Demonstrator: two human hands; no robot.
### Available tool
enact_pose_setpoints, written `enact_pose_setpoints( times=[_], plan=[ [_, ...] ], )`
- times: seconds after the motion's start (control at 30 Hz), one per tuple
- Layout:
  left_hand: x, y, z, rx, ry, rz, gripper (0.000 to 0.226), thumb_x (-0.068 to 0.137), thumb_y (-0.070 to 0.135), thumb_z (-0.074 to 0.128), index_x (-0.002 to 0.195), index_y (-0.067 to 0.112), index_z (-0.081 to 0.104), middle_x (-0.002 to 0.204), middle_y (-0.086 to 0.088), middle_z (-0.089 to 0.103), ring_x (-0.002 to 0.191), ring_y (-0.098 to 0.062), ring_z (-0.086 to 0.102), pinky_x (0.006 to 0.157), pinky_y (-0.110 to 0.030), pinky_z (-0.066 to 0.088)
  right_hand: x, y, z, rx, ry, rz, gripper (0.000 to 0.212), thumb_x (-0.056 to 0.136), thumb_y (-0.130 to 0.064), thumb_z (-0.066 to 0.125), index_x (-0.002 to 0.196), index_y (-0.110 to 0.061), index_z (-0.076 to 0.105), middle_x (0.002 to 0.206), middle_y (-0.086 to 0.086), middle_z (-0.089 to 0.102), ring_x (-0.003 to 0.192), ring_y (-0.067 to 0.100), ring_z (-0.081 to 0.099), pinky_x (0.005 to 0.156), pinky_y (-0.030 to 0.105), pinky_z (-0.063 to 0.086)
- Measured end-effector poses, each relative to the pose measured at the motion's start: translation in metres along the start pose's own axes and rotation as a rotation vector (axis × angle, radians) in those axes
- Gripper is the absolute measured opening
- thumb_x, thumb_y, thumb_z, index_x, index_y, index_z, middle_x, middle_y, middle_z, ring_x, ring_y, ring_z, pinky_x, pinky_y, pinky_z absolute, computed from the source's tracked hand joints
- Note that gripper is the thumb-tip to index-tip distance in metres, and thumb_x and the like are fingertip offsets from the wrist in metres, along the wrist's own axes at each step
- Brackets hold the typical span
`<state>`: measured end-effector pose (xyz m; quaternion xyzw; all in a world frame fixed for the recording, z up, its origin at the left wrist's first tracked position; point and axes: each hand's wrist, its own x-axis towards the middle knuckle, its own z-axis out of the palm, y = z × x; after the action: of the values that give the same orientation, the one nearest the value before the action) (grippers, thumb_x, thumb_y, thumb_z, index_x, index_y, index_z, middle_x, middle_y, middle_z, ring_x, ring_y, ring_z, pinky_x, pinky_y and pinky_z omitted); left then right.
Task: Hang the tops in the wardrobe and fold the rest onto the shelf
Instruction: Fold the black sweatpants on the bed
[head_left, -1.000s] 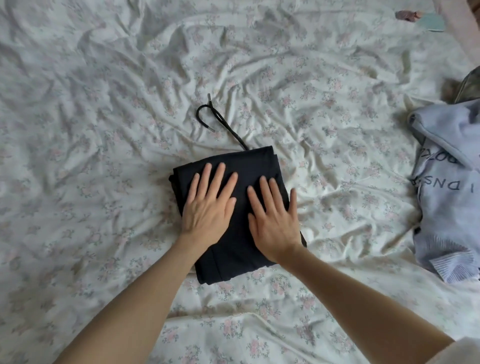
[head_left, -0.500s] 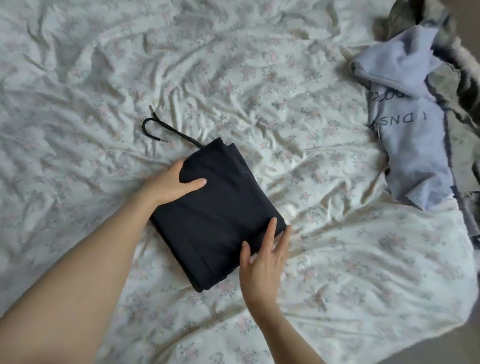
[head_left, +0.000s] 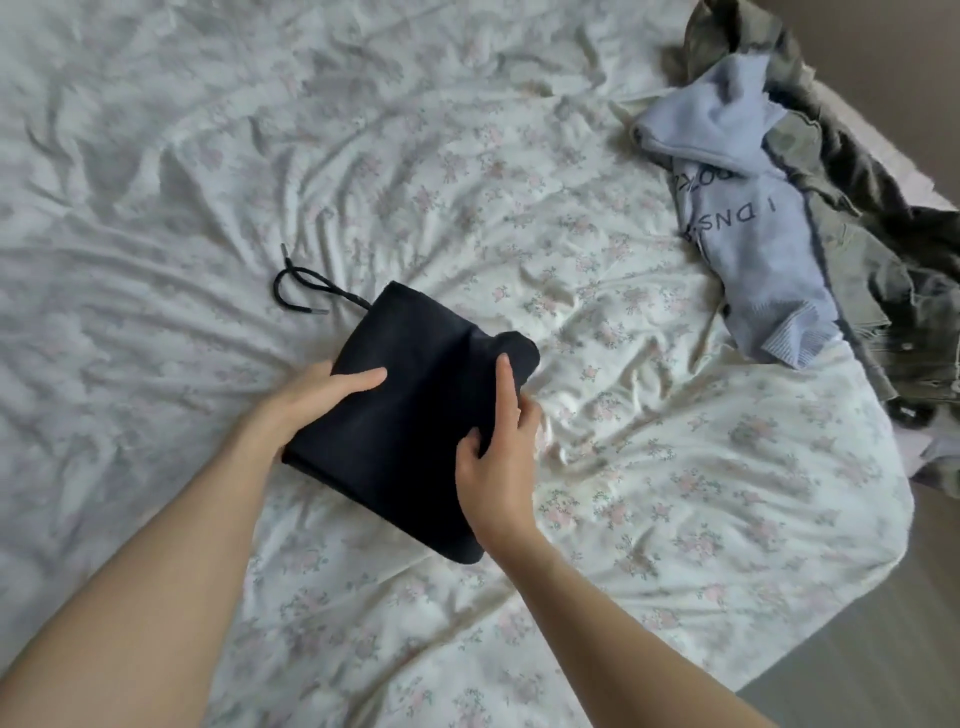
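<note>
A folded dark navy garment (head_left: 415, 410) with a black drawstring (head_left: 306, 291) trailing to its upper left lies on the flowered bed sheet (head_left: 649, 493). My left hand (head_left: 317, 400) grips its left edge, thumb on top and fingers underneath. My right hand (head_left: 498, 447) holds the right edge, index finger stretched along the top, the other fingers curled round the fabric. The right side of the bundle is raised off the sheet. A light blue sweatshirt (head_left: 753, 249) with dark lettering lies crumpled at the upper right.
An olive-green jacket (head_left: 862, 228) lies under and beside the blue sweatshirt at the bed's right edge. Grey floor (head_left: 883, 649) shows past the bed's lower right corner. The sheet is heavily wrinkled.
Both hands went from pressing flat on the folded garment to gripping its left and right edges. The bundle's right side has come up off the sheet. The view swung left, bringing the jacket in.
</note>
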<state>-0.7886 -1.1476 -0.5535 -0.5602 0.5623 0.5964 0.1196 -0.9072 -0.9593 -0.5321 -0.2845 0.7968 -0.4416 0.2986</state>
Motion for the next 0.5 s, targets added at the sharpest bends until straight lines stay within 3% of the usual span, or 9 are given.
enact_pose_setpoints(
  times=[0.07, 0.13, 0.23, 0.3, 0.4, 0.5],
  plan=[
    [-0.015, -0.011, 0.012, -0.125, 0.027, 0.029, 0.031, 0.076, 0.054, 0.07, 0.101, 0.036, 0.065, 0.099, 0.009, 0.072, 0.088, -0.011, 0.069, 0.072, -0.026, 0.051, 0.015, -0.009, -0.018, -0.056, -0.022, -0.189, 0.087, 0.088, -0.003, 0.046, 0.139, -0.06, 0.005, 0.129, -0.004, 0.035, 0.088, -0.003, 0.049, 0.069, 0.012, 0.047],
    [-0.028, -0.021, 0.031, -0.198, 0.047, 0.025, 0.029, 0.08, 0.05, 0.067, 0.104, 0.036, 0.06, 0.099, 0.015, 0.067, 0.089, -0.006, 0.064, 0.07, -0.022, 0.048, 0.034, -0.007, -0.043, -0.134, -0.04, -0.262, 0.08, 0.088, -0.006, 0.046, 0.143, -0.052, 0.011, 0.123, -0.01, 0.037, 0.088, -0.002, 0.051, 0.067, 0.015, 0.049],
    [-0.033, -0.029, 0.064, -0.238, 0.123, 0.047, 0.033, 0.082, 0.044, 0.068, 0.11, 0.034, 0.053, 0.104, 0.016, 0.06, 0.098, -0.008, 0.059, 0.074, -0.023, 0.047, 0.063, 0.016, -0.076, -0.353, -0.098, -0.109, 0.076, 0.09, -0.006, 0.044, 0.148, -0.042, 0.009, 0.127, -0.005, 0.037, 0.079, 0.006, 0.051, 0.061, 0.021, 0.046],
    [-0.028, -0.021, 0.081, -0.249, 0.241, 0.059, 0.05, 0.081, 0.042, 0.069, 0.122, 0.023, 0.048, 0.115, 0.009, 0.057, 0.106, -0.017, 0.057, 0.084, -0.03, 0.046, 0.073, 0.034, -0.082, -0.457, -0.167, 0.02, 0.073, 0.093, -0.009, 0.045, 0.15, -0.034, 0.007, 0.136, 0.005, 0.033, 0.086, 0.018, 0.054, 0.073, 0.025, 0.044],
    [-0.019, -0.008, 0.09, -0.375, 0.28, 0.137, 0.049, 0.08, 0.038, 0.071, 0.123, 0.03, 0.05, 0.115, 0.012, 0.06, 0.103, -0.012, 0.058, 0.086, -0.029, 0.045, 0.077, 0.051, -0.075, -0.405, -0.203, 0.086, 0.073, 0.095, -0.019, 0.049, 0.15, -0.031, 0.004, 0.139, 0.012, 0.03, 0.106, 0.024, 0.051, 0.088, 0.024, 0.037],
    [-0.017, -0.008, 0.083, -0.531, 0.198, 0.08, 0.048, 0.076, 0.038, 0.076, 0.118, 0.031, 0.056, 0.107, 0.013, 0.067, 0.097, -0.01, 0.064, 0.078, -0.028, 0.05, 0.078, 0.059, -0.065, -0.316, -0.165, 0.175, 0.075, 0.094, -0.022, 0.05, 0.15, -0.033, 0.001, 0.135, 0.014, 0.034, 0.103, 0.023, 0.049, 0.085, 0.024, 0.036]
  ],
)
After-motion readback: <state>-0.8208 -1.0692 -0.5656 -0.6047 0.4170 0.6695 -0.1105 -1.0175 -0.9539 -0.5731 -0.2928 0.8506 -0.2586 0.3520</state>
